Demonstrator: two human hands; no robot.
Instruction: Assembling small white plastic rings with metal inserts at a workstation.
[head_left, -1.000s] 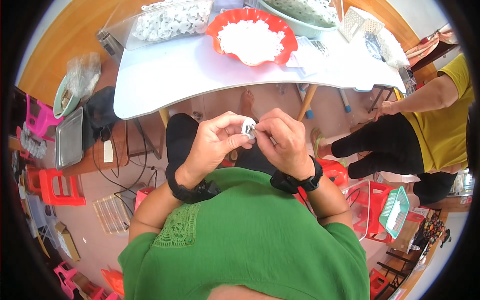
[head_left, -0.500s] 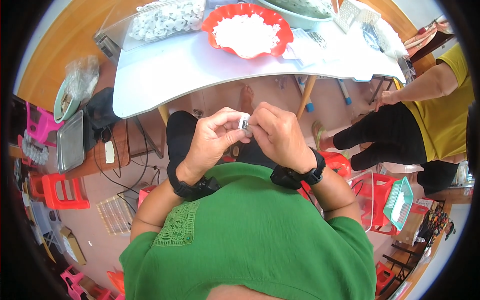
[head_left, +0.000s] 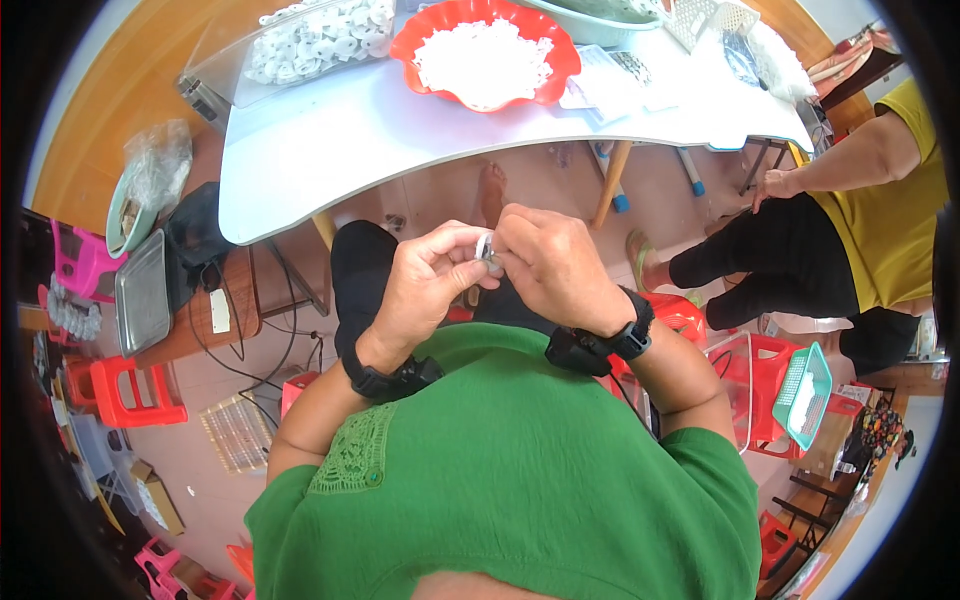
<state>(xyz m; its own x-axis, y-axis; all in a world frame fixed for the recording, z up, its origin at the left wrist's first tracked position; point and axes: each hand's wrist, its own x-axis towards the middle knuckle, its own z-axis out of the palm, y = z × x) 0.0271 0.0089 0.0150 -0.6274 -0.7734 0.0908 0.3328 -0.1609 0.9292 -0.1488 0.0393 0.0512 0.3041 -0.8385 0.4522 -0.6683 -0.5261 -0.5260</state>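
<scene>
Above my lap, my left hand [head_left: 415,285] is closed in a pinch on a small white plastic piece [head_left: 483,245] with a dark, metallic-looking inside. From the other side, my right hand [head_left: 560,265] has its thumb and fingertips pressed together against the same piece. Whether a second small part sits in the right fingertips is hidden by the fingers. Both hands are just short of the near edge of the white table [head_left: 300,160]. On that table, a red wavy-rimmed bowl [head_left: 402,62] holds many small white pieces.
A clear bin [head_left: 240,92] of white round parts and a pale green basin [head_left: 600,30] stand on the table. To the right is a person in a yellow shirt [head_left: 890,240]. A metal tray [head_left: 142,295] and trailing cables are at left; a green basket [head_left: 825,385] sits at right.
The white piece has turned slightly between my fingertips and shows a rounder edge. Both hands stay together at almost the same place; the whole view has shifted a little.
</scene>
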